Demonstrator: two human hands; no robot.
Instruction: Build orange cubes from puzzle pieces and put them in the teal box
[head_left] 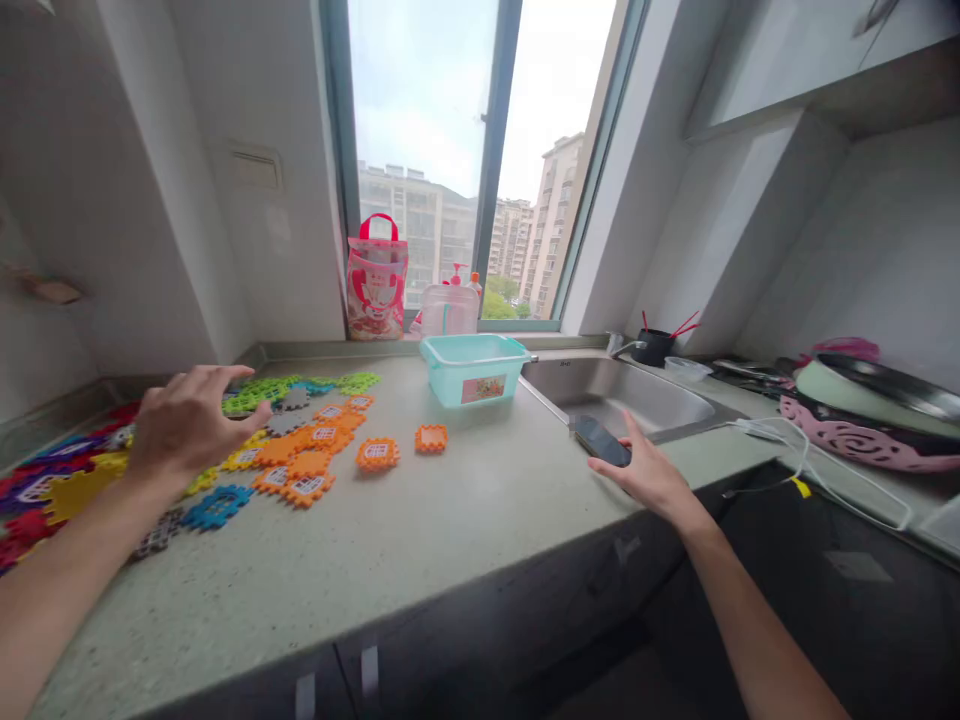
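Note:
My left hand (pixel 187 420) hovers over a spread of colourful interlocking plastic tiles (pixel 300 450) on the countertop, fingers apart and curved down, holding nothing. Orange tiles (pixel 377 453) lie closest to the middle, green ones (pixel 300 388) further back, red, purple and yellow ones at the far left. My right hand (pixel 645 470) rests at the counter's corner beside the sink, its fingers on a dark phone (pixel 601 441) that lies at the sink's edge. A turquoise plastic bin (pixel 472 368) stands behind the tiles.
A steel sink (pixel 637 395) sits right of the bin. On the window ledge stand a red-handled bag (pixel 377 280) and a clear jug (pixel 448 308). At the right are a white cable (pixel 810 450), a pink lid (pixel 862 440) and pans.

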